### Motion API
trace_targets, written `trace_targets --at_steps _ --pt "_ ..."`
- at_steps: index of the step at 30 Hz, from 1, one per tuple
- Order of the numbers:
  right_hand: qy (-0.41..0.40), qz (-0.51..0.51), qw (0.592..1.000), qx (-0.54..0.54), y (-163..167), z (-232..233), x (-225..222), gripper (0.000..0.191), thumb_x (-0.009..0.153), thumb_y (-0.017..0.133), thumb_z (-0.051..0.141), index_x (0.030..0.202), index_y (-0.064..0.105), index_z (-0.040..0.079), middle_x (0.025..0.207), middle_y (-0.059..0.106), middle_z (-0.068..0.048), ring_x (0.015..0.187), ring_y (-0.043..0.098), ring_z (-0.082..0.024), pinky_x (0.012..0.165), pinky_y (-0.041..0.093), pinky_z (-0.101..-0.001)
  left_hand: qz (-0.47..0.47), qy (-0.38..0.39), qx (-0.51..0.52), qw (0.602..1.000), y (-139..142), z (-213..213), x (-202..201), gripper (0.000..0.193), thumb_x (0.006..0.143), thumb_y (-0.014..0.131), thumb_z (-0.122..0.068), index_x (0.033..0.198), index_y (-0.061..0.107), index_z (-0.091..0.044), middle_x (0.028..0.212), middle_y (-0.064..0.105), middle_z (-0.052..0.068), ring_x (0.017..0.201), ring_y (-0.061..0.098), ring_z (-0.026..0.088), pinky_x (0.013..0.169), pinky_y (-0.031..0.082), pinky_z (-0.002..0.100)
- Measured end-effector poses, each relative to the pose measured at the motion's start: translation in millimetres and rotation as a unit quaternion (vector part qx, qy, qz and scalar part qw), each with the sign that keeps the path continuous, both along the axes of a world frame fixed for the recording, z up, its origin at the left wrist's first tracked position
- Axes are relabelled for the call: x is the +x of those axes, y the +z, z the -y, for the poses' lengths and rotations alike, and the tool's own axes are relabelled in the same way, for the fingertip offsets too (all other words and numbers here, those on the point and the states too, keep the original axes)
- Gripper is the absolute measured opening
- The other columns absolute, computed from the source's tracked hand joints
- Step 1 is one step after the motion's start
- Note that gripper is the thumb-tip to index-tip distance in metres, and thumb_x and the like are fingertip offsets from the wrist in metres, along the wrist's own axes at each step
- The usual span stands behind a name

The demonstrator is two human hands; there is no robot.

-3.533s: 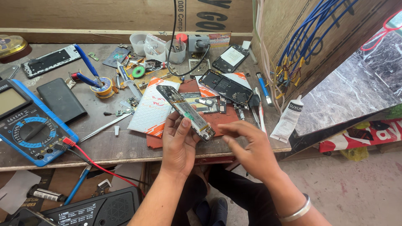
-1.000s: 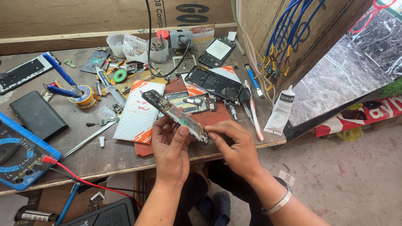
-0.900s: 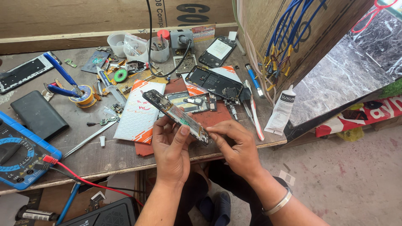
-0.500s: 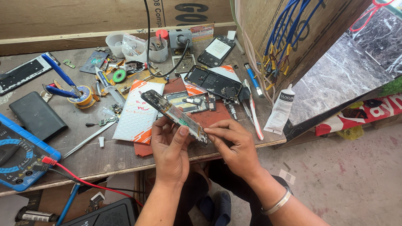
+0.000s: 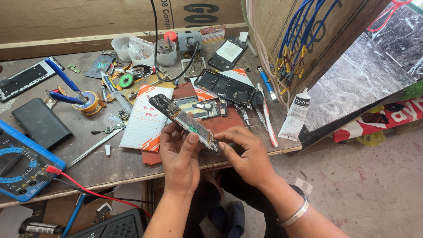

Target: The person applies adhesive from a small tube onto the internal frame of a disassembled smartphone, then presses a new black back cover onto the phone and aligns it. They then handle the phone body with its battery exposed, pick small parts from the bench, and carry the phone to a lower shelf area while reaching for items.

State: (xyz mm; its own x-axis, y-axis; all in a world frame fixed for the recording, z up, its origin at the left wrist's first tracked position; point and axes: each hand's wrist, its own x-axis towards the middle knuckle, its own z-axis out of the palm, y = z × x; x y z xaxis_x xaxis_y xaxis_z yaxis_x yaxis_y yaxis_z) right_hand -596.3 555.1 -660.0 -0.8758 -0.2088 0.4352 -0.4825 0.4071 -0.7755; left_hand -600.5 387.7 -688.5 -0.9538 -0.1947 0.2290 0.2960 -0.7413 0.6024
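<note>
Our left hand (image 5: pixel 178 156) grips the opened phone (image 5: pixel 184 123) above the desk (image 5: pixel 123 163), its long axis running from 10 to 4 o'clock; our right hand (image 5: pixel 246 154) is nearer its lower end, fingers (image 5: pixel 224 147) pinched narrow at that corner

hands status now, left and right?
Left hand: closed on the opened phone, thumb on top.
Right hand: fingers pinching the phone's near end.
</note>
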Motion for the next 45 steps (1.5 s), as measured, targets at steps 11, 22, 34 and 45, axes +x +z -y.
trace_targets --at_steps 11,22,34,45 --pt "0.018 0.005 1.000 -0.005 1 -13 -4 0.023 0.085 0.074 0.002 0.109 0.072 0.004 0.104 0.070 -0.008 0.093 0.071 -0.021 0.079 0.056 -0.0311 0.006 -0.009 0.000 1.000 3 -11 -3 0.051 0.091 0.074 -0.003 0.134 0.047 -0.003 0.128 0.060 0.014 0.123 0.063 0.026 0.100 0.060 0.041" --pt "-0.007 -0.078 0.997 0.028 -1 -20 -3 0.024 0.088 0.074 0.002 0.111 0.070 0.005 0.104 0.068 -0.009 0.096 0.069 -0.027 0.079 0.055 -0.0347 0.013 -0.020 -0.009 1.000 9 -22 -2 0.052 0.091 0.074 -0.006 0.135 0.045 -0.003 0.132 0.058 0.014 0.127 0.061 0.027 0.101 0.060 0.042" --pt "0.011 -0.008 1.000 -0.013 0 -31 -10 0.022 0.088 0.075 0.005 0.109 0.071 0.005 0.101 0.066 -0.006 0.089 0.067 -0.019 0.075 0.053 -0.0300 0.016 -0.029 0.022 0.999 16 -29 -4 0.051 0.093 0.072 -0.009 0.136 0.044 -0.005 0.131 0.060 0.015 0.127 0.062 0.029 0.098 0.059 0.044" --pt "0.013 -0.037 0.998 -0.056 1 -43 -11 0.025 0.082 0.081 0.005 0.106 0.075 0.005 0.100 0.069 -0.005 0.089 0.067 -0.014 0.075 0.053 -0.0257 0.011 -0.032 0.040 0.999 20 -35 -7 0.049 0.095 0.071 -0.016 0.135 0.045 -0.005 0.133 0.061 0.014 0.127 0.062 0.030 0.100 0.059 0.048"
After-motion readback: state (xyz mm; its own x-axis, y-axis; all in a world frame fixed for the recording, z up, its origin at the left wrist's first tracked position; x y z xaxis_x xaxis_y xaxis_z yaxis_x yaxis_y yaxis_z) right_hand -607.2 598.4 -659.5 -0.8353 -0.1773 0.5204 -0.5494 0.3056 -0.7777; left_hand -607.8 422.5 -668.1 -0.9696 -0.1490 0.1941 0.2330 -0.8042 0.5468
